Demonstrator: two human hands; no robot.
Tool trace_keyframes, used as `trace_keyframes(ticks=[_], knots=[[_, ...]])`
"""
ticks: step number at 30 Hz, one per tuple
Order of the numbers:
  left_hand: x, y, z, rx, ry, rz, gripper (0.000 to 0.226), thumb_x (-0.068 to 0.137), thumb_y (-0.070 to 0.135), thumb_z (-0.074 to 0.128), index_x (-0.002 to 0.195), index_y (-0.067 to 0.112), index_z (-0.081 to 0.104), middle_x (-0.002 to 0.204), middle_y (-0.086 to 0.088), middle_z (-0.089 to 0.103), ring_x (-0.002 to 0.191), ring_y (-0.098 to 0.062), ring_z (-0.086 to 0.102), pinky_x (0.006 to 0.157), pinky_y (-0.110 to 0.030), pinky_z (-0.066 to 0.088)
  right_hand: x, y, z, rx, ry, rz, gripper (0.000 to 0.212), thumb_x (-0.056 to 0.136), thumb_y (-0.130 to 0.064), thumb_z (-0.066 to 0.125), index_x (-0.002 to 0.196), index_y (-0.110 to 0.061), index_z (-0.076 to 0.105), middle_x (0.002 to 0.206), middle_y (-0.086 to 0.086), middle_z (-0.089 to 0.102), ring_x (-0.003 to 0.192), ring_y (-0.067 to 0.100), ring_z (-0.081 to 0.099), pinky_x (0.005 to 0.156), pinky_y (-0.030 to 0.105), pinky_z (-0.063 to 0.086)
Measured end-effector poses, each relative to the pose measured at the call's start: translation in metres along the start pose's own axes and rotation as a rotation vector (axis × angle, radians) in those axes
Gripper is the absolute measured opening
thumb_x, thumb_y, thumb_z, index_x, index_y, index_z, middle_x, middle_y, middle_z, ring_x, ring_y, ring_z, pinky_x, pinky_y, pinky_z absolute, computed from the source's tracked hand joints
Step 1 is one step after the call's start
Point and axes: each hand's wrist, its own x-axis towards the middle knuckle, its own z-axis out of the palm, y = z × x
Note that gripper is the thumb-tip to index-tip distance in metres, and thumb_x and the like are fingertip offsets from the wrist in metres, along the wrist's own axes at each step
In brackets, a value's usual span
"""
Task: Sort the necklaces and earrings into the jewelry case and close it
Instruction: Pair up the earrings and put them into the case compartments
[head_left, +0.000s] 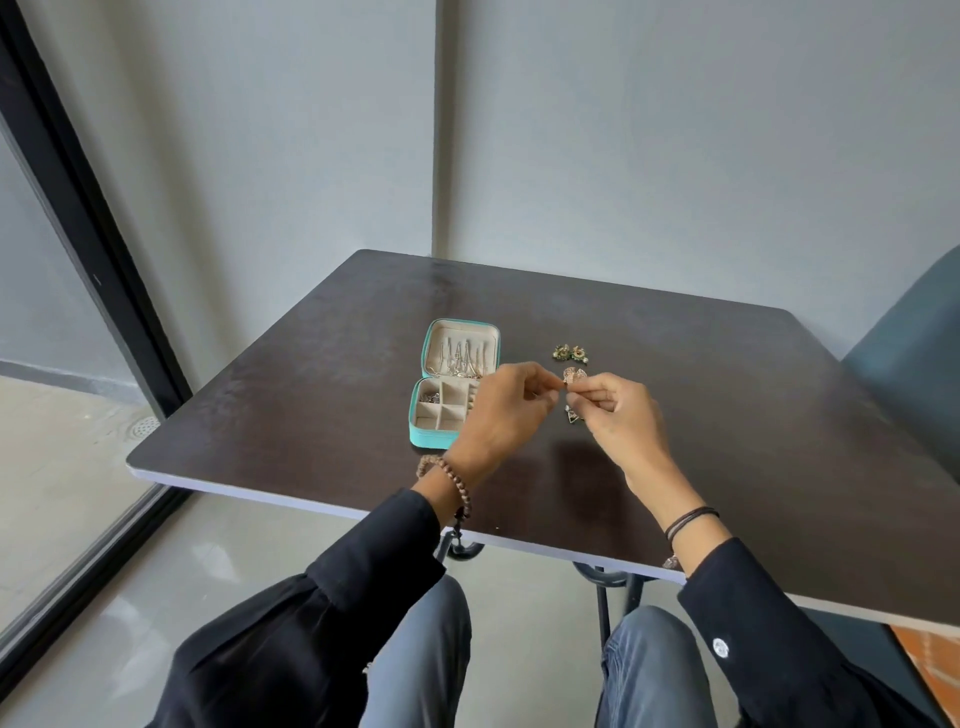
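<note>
We pinch a small rose-gold earring (573, 375) between our left hand (506, 410) and right hand (621, 418), fingertips of both closed on it above the middle of the dark surface (727, 415). The turquoise jewelry case (453, 382) lies open just left of our hands, its long axis running toward the far edge, lid farthest. Green earrings (570, 352) lie beyond. Grey walls (675, 130) meet behind the far-left corner.
</note>
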Motion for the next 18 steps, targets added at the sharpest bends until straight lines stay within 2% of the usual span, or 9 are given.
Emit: trace_keyframes(ticks=[4, 6, 8, 9, 13, 15, 18], knots=[[0.005, -0.002, 0.027, 0.079, -0.060, -0.002, 0.021, 0.091, 0.000, 0.061, 0.107, 0.007, 0.074, 0.104, -0.005, 0.075, 0.089, -0.011, 0.067, 0.074, -0.001, 0.044, 0.003, 0.024, -0.014, -0.141, 0.045, 0.021, 0.015, 0.092, -0.011, 0.066, 0.100, -0.019, 0.076, 0.095, -0.002, 0.076, 0.088, 0.011, 0.068, 0.084, 0.023, 0.049], [0.007, -0.005, 0.038, 0.122, -0.061, -0.027, 0.024, 0.091, -0.001, 0.057, 0.107, 0.006, 0.073, 0.107, -0.007, 0.074, 0.098, -0.018, 0.068, 0.089, -0.017, 0.050, 0.006, 0.033, -0.017, -0.215, 0.045, 0.014, 0.015, 0.094, -0.011, 0.064, 0.104, -0.014, 0.075, 0.101, 0.002, 0.075, 0.093, 0.014, 0.067, 0.083, 0.020, 0.044], [0.007, -0.010, 0.049, 0.182, -0.063, -0.059, 0.025, 0.092, 0.000, 0.052, 0.112, 0.004, 0.067, 0.115, -0.014, 0.068, 0.109, -0.027, 0.063, 0.099, -0.033, 0.047, 0.008, 0.040, -0.017, -0.250, 0.049, 0.005, 0.015, 0.096, -0.014, 0.062, 0.104, -0.014, 0.074, 0.103, 0.005, 0.074, 0.098, 0.020, 0.067, 0.082, 0.020, 0.042], [0.007, -0.011, 0.054, 0.210, -0.054, -0.072, 0.026, 0.094, 0.001, 0.050, 0.116, 0.002, 0.064, 0.120, -0.017, 0.062, 0.113, -0.031, 0.059, 0.101, -0.036, 0.043, 0.008, 0.041, -0.015, -0.264, 0.055, -0.002, 0.015, 0.097, -0.016, 0.061, 0.103, -0.013, 0.074, 0.104, 0.006, 0.073, 0.098, 0.022, 0.067, 0.081, 0.021, 0.040], [0.011, -0.011, 0.069, 0.230, 0.037, -0.118, 0.024, 0.102, 0.012, 0.046, 0.120, -0.002, 0.055, 0.125, -0.020, 0.051, 0.115, -0.036, 0.052, 0.096, -0.038, 0.038, 0.009, 0.039, -0.005, -0.277, 0.107, -0.054, 0.024, 0.096, -0.033, 0.066, 0.093, -0.011, 0.076, 0.087, 0.007, 0.070, 0.085, 0.023, 0.064, 0.075, 0.024, 0.039], [0.014, -0.012, 0.073, 0.229, 0.058, -0.131, 0.025, 0.102, 0.020, 0.050, 0.115, 0.000, 0.058, 0.121, -0.016, 0.052, 0.111, -0.033, 0.053, 0.093, -0.035, 0.039, 0.010, 0.038, -0.003, -0.259, 0.107, -0.083, 0.020, 0.091, -0.033, 0.073, 0.087, -0.014, 0.076, 0.081, 0.002, 0.065, 0.075, 0.015, 0.061, 0.071, 0.016, 0.039], [0.016, -0.018, 0.078, 0.225, 0.093, -0.113, 0.023, 0.098, 0.022, 0.059, 0.112, 0.004, 0.064, 0.116, -0.012, 0.054, 0.105, -0.028, 0.058, 0.090, -0.034, 0.044, 0.009, 0.038, -0.003, -0.263, 0.100, -0.097, 0.008, 0.086, -0.025, 0.078, 0.086, -0.018, 0.077, 0.084, 0.003, 0.065, 0.065, 0.004, 0.058, 0.066, -0.001, 0.036]])
